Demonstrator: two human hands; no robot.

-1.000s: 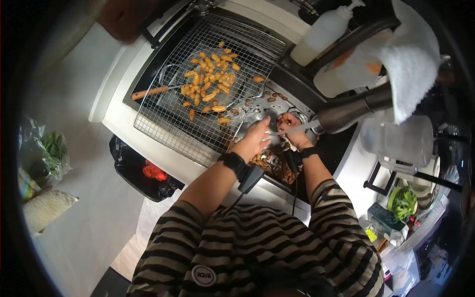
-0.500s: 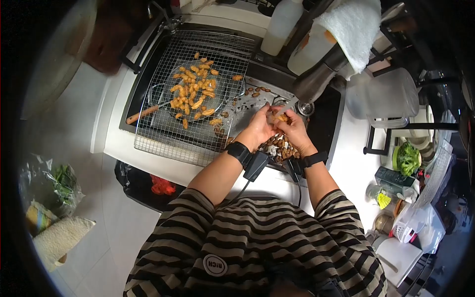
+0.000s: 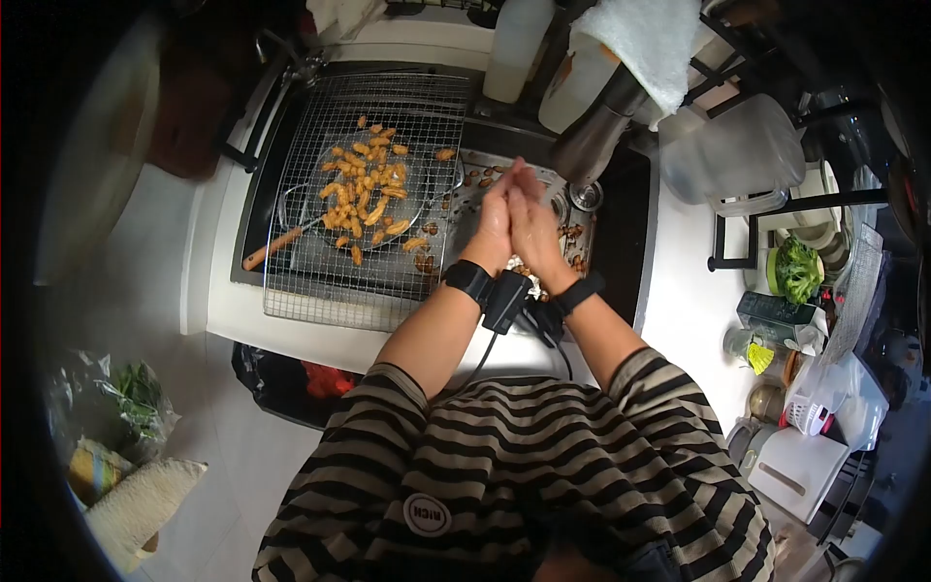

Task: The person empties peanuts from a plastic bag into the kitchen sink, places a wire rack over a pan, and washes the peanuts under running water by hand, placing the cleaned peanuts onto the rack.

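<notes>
Hands, one pair: left hand (image 3: pixel 497 215) and right hand (image 3: pixel 536 231) palm to palm over the sink (image 3: pixel 464 221), fingers straight; whether anything lies between them cannot be told. Peanuts (image 3: pixel 367 194), one batch, on a wire rack (image 3: pixel 339 303) left of the fingers. Faucet (image 3: pixel 593 136), one, near the fingers on the right, white towel (image 3: pixel 645 48) draped above

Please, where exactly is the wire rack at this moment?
In the head view, the wire rack lies across the left part of the sink, left of the person's left hand, with a wooden handle at its left edge.
</notes>
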